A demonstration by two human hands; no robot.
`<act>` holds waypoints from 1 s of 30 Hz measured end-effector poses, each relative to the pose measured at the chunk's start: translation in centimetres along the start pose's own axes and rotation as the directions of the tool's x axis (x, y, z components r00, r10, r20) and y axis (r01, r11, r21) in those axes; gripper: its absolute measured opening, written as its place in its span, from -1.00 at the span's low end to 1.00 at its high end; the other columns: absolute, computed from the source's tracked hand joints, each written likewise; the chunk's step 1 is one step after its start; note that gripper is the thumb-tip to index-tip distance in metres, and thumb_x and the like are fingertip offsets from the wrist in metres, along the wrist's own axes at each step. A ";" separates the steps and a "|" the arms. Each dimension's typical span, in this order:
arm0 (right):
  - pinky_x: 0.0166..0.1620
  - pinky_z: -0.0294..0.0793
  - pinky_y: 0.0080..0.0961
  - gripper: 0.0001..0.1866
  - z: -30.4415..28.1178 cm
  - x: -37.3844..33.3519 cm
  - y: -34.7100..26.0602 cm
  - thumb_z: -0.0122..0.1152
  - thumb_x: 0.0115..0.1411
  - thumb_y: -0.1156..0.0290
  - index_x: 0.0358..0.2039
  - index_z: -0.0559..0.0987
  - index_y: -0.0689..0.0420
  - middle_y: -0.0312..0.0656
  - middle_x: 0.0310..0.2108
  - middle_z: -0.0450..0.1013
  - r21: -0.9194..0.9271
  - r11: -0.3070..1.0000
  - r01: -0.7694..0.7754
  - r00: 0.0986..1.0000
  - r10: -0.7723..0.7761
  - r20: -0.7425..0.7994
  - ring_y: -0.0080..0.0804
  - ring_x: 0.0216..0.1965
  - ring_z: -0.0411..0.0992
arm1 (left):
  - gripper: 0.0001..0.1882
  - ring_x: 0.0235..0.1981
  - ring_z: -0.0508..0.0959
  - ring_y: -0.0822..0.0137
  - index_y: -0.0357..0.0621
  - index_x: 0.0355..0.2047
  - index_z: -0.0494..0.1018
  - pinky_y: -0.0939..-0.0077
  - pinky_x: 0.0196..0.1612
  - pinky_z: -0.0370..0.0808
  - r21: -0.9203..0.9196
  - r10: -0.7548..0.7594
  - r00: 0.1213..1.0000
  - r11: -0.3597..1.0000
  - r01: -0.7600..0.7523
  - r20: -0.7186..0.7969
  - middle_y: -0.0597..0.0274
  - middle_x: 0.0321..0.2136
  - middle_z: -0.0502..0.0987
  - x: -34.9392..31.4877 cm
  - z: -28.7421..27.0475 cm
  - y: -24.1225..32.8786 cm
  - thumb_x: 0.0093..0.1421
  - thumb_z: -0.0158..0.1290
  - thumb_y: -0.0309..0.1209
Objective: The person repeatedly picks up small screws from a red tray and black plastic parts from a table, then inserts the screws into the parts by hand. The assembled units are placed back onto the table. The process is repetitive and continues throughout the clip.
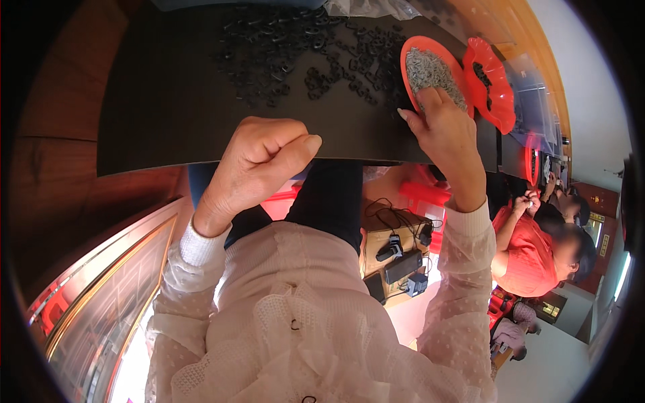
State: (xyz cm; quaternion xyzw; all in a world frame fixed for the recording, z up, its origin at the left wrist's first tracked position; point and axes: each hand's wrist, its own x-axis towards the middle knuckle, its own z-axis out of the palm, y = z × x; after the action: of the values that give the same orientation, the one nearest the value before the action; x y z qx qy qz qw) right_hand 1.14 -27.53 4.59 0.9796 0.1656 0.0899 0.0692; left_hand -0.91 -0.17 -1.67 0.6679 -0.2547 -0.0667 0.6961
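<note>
Over the near edge of the dark table (168,114), my left hand (262,161) is curled into a fist, thumb pressed against the bent fingers. Whatever it may hold is hidden inside. My right hand (449,127) reaches into a red oval plate (406,60) heaped with small grey pieces (430,67), too small to name for certain. Its thumb stands apart from the other fingers, whose tips dip among the pieces. Many small black curved parts (322,84) lie scattered across the far middle of the table, some close to the plate.
A red wavy-rimmed dish (502,84) holding black parts stands right of the plate. Clear plastic containers (534,94) are beyond it. Below the table, a cardboard box (373,248) carries dark devices and cables. A person in a red shirt (531,258) sits at the right.
</note>
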 end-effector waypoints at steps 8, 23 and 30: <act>-0.52 0.44 -0.24 -0.85 1.1 0.0 0.3 0.16 0.10 0.40 -0.46 0.41 0.18 -0.09 -0.49 0.41 -0.055 0.995 0.085 0.995 -0.087 -0.050 -0.08 -0.52 0.48 | -0.71 -0.71 0.30 0.48 -0.27 -0.67 0.27 0.54 -0.62 0.19 -0.002 -0.019 1.000 1.000 0.019 0.011 0.30 -0.75 0.28 -0.1 -0.1 -0.1 0.20 -0.06 -0.51; -0.59 0.47 -0.34 -0.93 2.1 0.8 -2.6 0.12 -0.04 0.55 -0.54 0.41 0.19 -0.11 -0.57 0.42 -0.045 0.984 0.173 0.967 -0.179 -0.181 -0.18 -0.61 0.48 | -0.59 -0.78 0.18 0.66 -0.19 -0.73 0.16 0.64 -0.72 0.08 -0.043 0.007 0.998 0.999 -0.009 -0.058 0.46 -0.82 0.16 -0.1 0.6 -0.2 0.25 -0.02 -0.48; -0.58 0.49 -0.29 -0.90 2.5 0.4 -1.3 0.11 0.05 0.50 -0.54 0.40 0.19 -0.08 -0.56 0.42 -0.012 0.993 0.120 0.977 -0.120 -0.176 -0.08 -0.62 0.47 | -0.59 -0.79 0.20 0.66 -0.18 -0.73 0.16 0.65 -0.73 0.09 -0.038 0.021 0.999 0.999 -0.023 -0.051 0.45 -0.83 0.17 0.1 0.4 -0.4 0.26 -0.02 -0.48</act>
State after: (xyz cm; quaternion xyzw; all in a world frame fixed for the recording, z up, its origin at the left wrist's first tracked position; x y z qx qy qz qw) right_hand 1.57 -26.47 1.99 0.9560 0.2300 0.1721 0.0600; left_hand -0.94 -0.64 -2.09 0.6529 -0.2432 -0.0472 0.7158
